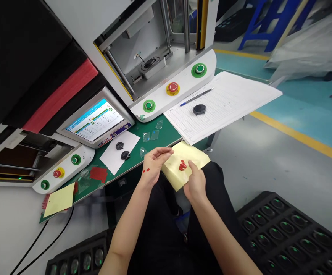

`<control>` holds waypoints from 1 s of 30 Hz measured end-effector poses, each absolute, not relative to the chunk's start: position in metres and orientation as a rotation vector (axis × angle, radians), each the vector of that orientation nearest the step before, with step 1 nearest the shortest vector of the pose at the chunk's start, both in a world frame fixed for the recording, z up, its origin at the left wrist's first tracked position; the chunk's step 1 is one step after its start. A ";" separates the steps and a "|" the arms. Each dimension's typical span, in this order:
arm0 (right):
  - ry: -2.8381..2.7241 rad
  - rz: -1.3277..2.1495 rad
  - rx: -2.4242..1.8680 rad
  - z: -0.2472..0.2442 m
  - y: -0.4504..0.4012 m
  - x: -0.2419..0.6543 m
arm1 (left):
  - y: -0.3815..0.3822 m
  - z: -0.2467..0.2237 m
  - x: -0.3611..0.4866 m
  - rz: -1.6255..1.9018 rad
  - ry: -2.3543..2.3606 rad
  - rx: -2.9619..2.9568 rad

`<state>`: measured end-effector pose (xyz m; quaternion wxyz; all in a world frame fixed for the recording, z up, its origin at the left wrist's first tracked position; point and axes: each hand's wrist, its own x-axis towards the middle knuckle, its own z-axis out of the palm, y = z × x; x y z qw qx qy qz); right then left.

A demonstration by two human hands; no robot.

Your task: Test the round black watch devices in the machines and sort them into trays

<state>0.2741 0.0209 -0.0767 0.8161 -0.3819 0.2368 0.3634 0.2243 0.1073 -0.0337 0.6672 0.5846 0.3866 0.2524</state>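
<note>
My right hand (195, 182) grips a pale yellow sheet (173, 173) above my lap, thumb on top. Small red pieces (182, 165) lie clustered on the sheet's middle. At the sheet's left edge is my left hand (156, 164), with its fingers and thumb drawn together. Whatever those fingertips hold, if anything, is too small to make out. Two little red strips (146, 170) stick to the skin near my left wrist. Close by on the green bench lie a white paper (113, 158) with two round black watch cases (125, 155) and several clear film pieces (155, 135).
A press machine (171, 95) with green and red buttons stands behind the bench, a tilted screen (97, 118) beside it. Right of them, a printed form (226, 103) carries a pen (197, 97) and a black watch case (199, 109). Black trays (293, 233) flank my legs.
</note>
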 end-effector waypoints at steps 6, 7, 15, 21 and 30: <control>0.411 0.919 -0.921 -0.070 -0.017 0.264 | 0.107 -0.042 0.182 0.698 1.021 1.291; 0.384 0.958 -0.944 -0.070 -0.024 0.264 | 0.106 -0.045 0.174 0.687 1.039 1.286; 0.074 1.337 -1.090 -0.074 -0.067 0.263 | 0.063 -0.062 0.130 -0.095 0.773 1.136; -0.144 1.368 -1.135 -0.070 -0.081 0.254 | 0.046 -0.060 0.114 -0.022 0.729 1.063; -0.343 1.434 -1.195 -0.076 -0.085 0.247 | 0.045 -0.066 0.094 0.085 0.728 1.051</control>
